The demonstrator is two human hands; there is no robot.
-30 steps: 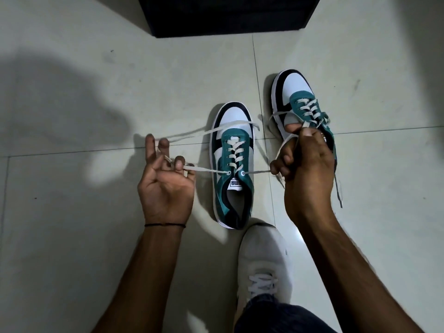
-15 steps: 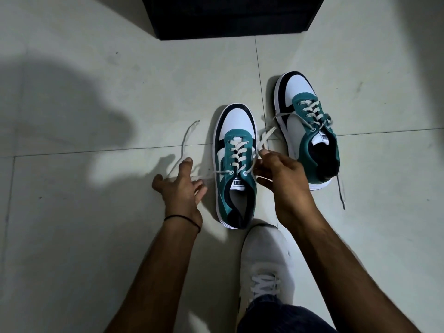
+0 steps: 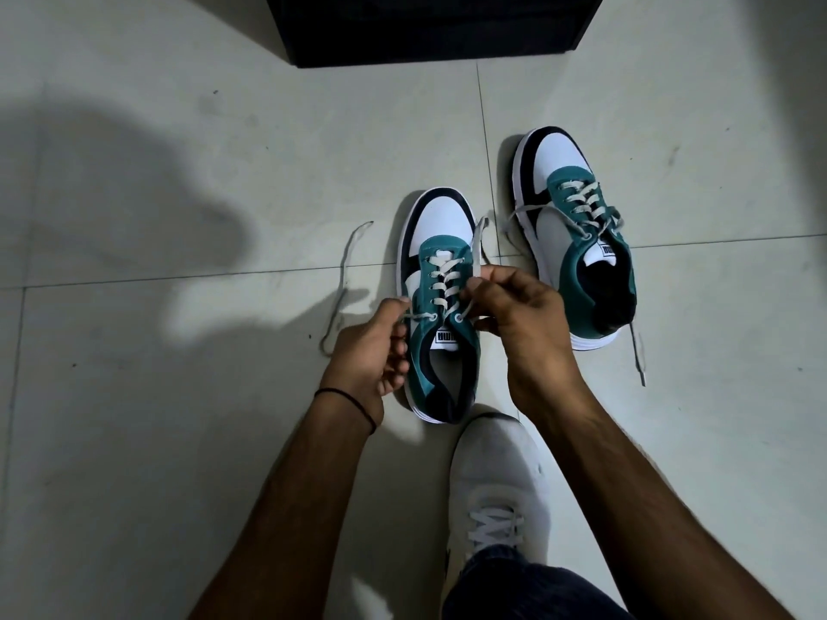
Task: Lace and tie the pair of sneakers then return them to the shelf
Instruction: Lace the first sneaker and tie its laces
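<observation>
Fingers of my left hand [image 3: 367,351] pinch one lace end [image 3: 416,316] at the near sneaker [image 3: 441,306]. My right hand [image 3: 514,315] pinches the other lace end [image 3: 479,243].

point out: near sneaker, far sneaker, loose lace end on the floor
near sneaker [image 3: 441,217], head view, white toe cap
far sneaker [image 3: 559,161], head view, white toe cap
loose lace end [image 3: 342,279], head view, middle of the strand

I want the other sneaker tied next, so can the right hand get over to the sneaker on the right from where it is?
Probably yes. The right hand is pinching a lace on the near sneaker, and the other sneaker sits just beyond it on open floor.
</observation>
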